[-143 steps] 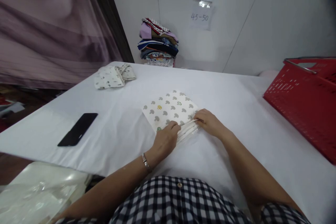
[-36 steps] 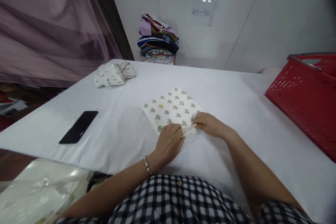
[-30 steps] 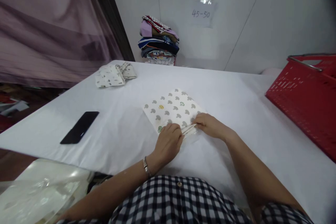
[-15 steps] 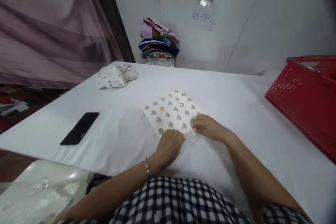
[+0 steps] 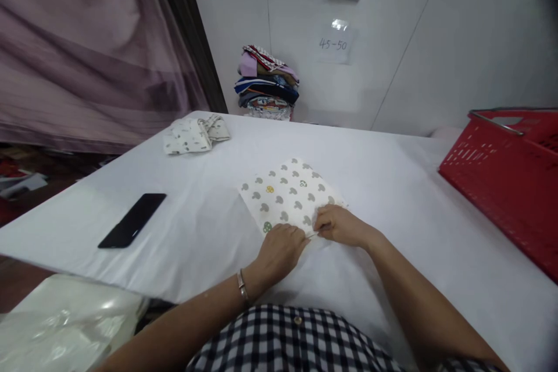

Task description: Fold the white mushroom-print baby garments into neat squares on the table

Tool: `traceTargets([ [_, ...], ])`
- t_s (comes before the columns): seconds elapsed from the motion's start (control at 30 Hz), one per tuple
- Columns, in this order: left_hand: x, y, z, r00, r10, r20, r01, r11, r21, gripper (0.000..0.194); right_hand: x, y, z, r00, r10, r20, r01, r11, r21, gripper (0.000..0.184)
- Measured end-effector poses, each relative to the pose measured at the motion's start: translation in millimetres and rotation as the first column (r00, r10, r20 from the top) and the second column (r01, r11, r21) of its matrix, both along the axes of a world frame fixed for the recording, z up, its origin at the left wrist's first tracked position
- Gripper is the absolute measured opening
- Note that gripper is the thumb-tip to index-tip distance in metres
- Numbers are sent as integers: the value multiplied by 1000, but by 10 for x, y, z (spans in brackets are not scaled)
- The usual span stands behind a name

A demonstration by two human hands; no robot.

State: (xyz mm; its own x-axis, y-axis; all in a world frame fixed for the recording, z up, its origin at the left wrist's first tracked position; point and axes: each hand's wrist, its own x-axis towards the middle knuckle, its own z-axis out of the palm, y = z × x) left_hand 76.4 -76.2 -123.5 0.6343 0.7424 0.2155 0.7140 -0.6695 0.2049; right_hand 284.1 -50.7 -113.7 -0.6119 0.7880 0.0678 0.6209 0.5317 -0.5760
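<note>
A white cloth (image 5: 288,193) printed with grey mushrooms, plus a few green and yellow ones, lies folded into a flat, roughly square shape. Its near edge is between my two hands. My left hand (image 5: 281,253) has its fingers curled over that edge at the near left corner, closed on the cloth. Close beside it, my right hand (image 5: 342,225) pinches the same edge between thumb and fingers. Only a short stretch of edge shows between the hands. My fingertips are partly hidden.
On the white table (image 5: 209,197) lie a black phone (image 5: 133,221) at left and another folded patterned cloth (image 5: 192,135) behind it. A red basket (image 5: 505,180) stands at right. A stack of fabrics (image 5: 268,84) rises beyond the far edge; plastic-wrapped material (image 5: 65,319) sits lower left.
My right hand has slid along the cloth's near edge toward my left hand, narrowing the gap. The whole scene sits slightly lower in view. The upper wall paper now appears curled, its writing hidden.
</note>
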Motion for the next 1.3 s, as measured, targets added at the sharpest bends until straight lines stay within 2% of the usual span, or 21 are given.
traceTargets([
  [0.07, -25, 77, 42, 998, 23, 67, -20, 999, -50, 26, -7, 1, 6, 1000, 3, -16, -4, 1000, -22, 21],
  [0.13, -47, 164, 27, 993, 17, 113, -15, 1000, -16, 28, -14, 1, 14, 999, 9, -48, -10, 999, -31, 22],
  [0.23, -57, 250, -93, 998, -24, 60, 22, 999, 47, 41, -9, 0, 16, 997, 9, -79, -12, 999, -43, 22],
  [0.33, -52, 256, -204, 1000, -26, -4, 26, 999, 35, 50, 23, -6, 1, 996, -63, -68, 54, 990, -134, 21],
  [0.47, -52, 204, -209, 999, -39, -26, 39, 999, 8, 56, 58, -14, -30, 985, -172, -28, 162, 963, -214, 17],
  [0.53, -55, 183, -189, 999, -42, -16, 42, 999, 7, 56, 50, -11, -44, 979, -205, 0, 202, 963, -181, 20],
  [0.63, -51, 169, -187, 999, -34, 8, 34, 999, 12, 56, 14, 5, -56, 960, -279, 0, 278, 956, -89, 32],
  [0.7, -42, 164, -204, 1000, -22, 18, 22, 1000, 9, 56, -2, 24, -64, 930, -354, -101, 354, 935, -17, 30],
  [0.8, -27, 145, -237, 999, -6, 35, 6, 1000, 9, 54, 6, 68, -127, 858, -444, -256, 483, 868, 112, 29],
  [0.87, -23, 124, -244, 999, -3, 53, 3, 1000, 14, 54, 23, 106, -228, 859, -480, -177, 509, 840, 190, 43],
  [0.93, -24, 112, -226, 997, -3, 72, 2, 1000, 15, 53, 33, 140, -364, 862, -506, 28, 486, 842, 233, 56],
  [1.03, -40, 172, -149, 995, 11, 103, -12, 1000, 11, 47, 33, 163, -543, 813, -524, 253, 469, 847, 249, 59],
  [1.1, -74, 306, -92, 992, 46, 114, -50, 998, 34, 44, 35, 162, -601, 800, -529, 284, 467, 845, 260, 59],
  [1.2, -178, 637, -76, 984, 152, 89, -157, 986, 60, 49, 55, 155, -621, 806, -525, 274, 455, 845, 279, 60],
  [1.3, -309, 967, -172, 956, 294, 25, -292, 954, -65, 62, 90, 163, -638, 820, -505, 269, 436, 856, 279, 62],
])
